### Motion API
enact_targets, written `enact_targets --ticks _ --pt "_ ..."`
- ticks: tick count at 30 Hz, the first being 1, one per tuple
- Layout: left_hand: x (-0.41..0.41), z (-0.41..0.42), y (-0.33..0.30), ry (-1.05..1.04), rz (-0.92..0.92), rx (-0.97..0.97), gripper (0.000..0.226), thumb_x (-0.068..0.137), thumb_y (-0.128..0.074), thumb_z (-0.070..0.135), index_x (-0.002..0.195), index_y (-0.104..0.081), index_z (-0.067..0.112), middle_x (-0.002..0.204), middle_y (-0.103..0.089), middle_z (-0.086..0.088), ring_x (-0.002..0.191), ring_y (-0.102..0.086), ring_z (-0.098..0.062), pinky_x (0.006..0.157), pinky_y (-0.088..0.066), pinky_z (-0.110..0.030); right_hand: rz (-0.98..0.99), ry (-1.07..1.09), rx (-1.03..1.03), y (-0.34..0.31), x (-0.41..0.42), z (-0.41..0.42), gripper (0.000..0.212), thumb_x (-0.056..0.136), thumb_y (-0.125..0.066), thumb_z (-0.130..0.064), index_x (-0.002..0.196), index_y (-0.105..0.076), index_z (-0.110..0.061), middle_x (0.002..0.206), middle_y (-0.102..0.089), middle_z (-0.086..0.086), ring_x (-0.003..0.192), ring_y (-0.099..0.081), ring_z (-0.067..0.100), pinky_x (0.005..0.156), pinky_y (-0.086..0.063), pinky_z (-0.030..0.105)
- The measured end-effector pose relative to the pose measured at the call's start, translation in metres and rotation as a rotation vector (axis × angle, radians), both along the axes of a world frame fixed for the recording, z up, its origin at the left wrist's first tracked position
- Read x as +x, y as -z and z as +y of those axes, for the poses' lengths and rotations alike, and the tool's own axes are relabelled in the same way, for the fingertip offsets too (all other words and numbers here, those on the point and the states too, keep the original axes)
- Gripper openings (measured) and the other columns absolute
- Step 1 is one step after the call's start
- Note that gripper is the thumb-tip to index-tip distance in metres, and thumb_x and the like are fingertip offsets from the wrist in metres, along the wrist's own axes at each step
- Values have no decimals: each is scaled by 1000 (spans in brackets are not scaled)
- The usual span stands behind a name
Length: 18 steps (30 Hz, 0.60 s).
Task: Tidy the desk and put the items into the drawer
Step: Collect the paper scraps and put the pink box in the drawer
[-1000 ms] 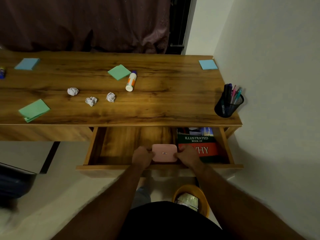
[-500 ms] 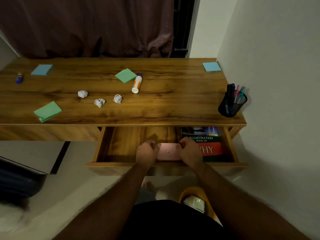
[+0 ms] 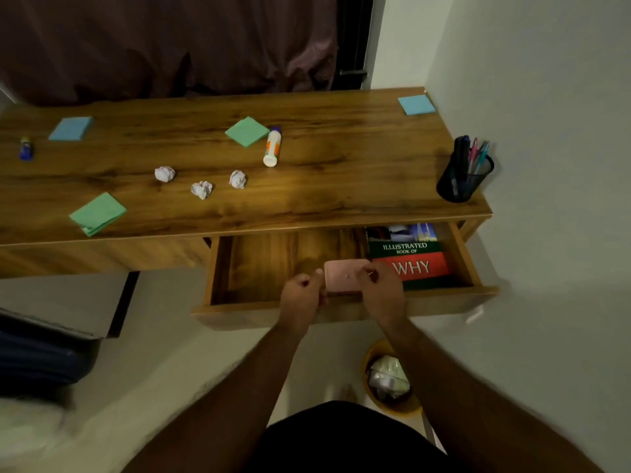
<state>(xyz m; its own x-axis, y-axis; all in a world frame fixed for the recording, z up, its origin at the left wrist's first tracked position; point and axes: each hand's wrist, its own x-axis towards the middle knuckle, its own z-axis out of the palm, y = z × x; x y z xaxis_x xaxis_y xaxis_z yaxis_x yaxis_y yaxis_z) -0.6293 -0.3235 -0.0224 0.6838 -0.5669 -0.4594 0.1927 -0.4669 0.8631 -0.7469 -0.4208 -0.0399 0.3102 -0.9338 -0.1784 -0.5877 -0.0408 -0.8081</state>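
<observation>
- Since a second ago, the pink case [image 3: 343, 276] sits slightly further right in the open drawer [image 3: 345, 307], closer to the book [image 3: 411, 257]; both of my hands were on it then and are on it now.
- Pink case: inside the drawer, near the front rail, just left of the "Illustrated Book of Why". Long axis runs left to right, parallel to the drawer front. I cannot tell whether it rests on the drawer floor or is held just above it.
- Left hand [image 3: 302, 297]: at the case's left short end, fingers curled, thumb side against the edge; it grips that end.
- Right hand [image 3: 380, 288]: at the right short end, fingers curled over the top corner, pinching it. This corner looks close to the book's left edge, possibly touching; cannot confirm.
- Key relation: the case lies directly between my two hands, just ahead of the knuckles, neither hand nearer than the other. Both forearms reach forward and down over the drawer front, wrists roughly level.
- Judgement: placement step is nearly done; release calls for opening both grips outward, along the case's long axis.
- Desk top [image 3: 324, 186] not yet tidied: glue stick [image 3: 272, 147], three crumpled paper balls [image 3: 201, 190], green sticky-note pads [image 3: 97, 214], blue sticky-note pads [image 3: 70, 128], a small blue item [image 3: 26, 149] at far left, and the pen holder [image 3: 464, 179].
</observation>
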Motion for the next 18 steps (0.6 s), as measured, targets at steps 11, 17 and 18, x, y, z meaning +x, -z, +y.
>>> enact_targets --ticks 11,17,18 --pt "0 56 8 -248 759 -67 68 91 -42 63 134 -43 10 124 -57 -18 108 -61 -35 77 -54 -44 -452 600 530 2 -13 55 61 88 -58 -55 137 -39 -23 120 -56 0 103 -62 25 78 -59 45" --pt "13 54 2 -295 893 -280 84 86 -34 74 148 -33 17 144 -47 -13 129 -49 -36 101 -42 -53 -637 512 713 -6 -7 47 95 65 -49 -89 141 -41 -32 129 -60 0 112 -60 23 66 -51 39" --pt "13 52 1 -299 903 -292 85 86 -33 75 148 -34 17 144 -48 -12 129 -49 -35 99 -43 -53 -658 514 714 -9 -5 45 90 70 -46 -87 141 -41 -32 129 -60 1 113 -59 23 69 -51 39"
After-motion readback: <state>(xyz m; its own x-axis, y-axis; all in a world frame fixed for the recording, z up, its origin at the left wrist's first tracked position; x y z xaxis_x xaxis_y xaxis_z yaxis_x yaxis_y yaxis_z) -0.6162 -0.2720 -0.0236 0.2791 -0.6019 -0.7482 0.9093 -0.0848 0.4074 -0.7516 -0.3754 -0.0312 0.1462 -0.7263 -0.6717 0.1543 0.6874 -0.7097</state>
